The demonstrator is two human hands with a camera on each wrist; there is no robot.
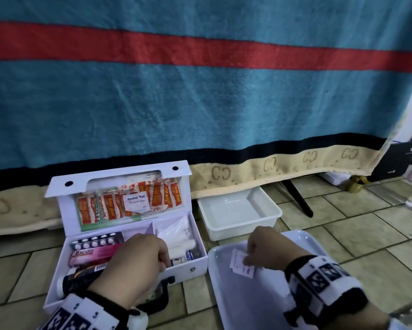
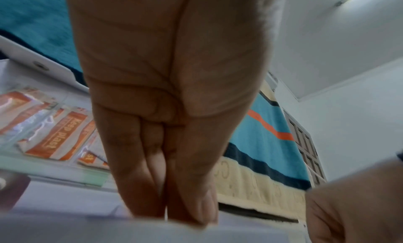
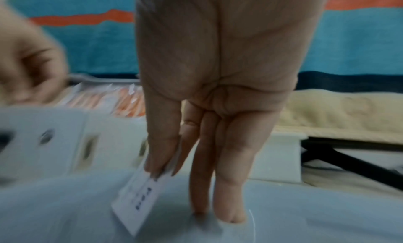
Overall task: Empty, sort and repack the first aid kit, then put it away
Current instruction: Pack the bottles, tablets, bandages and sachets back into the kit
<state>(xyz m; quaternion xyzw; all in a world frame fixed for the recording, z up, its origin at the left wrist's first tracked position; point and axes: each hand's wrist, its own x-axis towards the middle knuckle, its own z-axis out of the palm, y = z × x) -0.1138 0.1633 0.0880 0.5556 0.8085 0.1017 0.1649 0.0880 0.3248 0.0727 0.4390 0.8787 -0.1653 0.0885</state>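
The white first aid kit lies open on the tiled floor with its lid upright. Orange plasters and an alcohol pad fill the lid pocket. A pink Bacidin box, a blister pack and white bandage rolls lie inside. My left hand reaches down into the kit's front middle; its fingertips are hidden behind a white edge. Over the white tray, my right hand pinches a white sachet between thumb and forefinger, other fingers touching the tray.
An empty white tub stands behind the tray. A teal blanket with a red stripe hangs behind everything. A black leg slants down to the right of the tub. The kit's black handle lies at its front.
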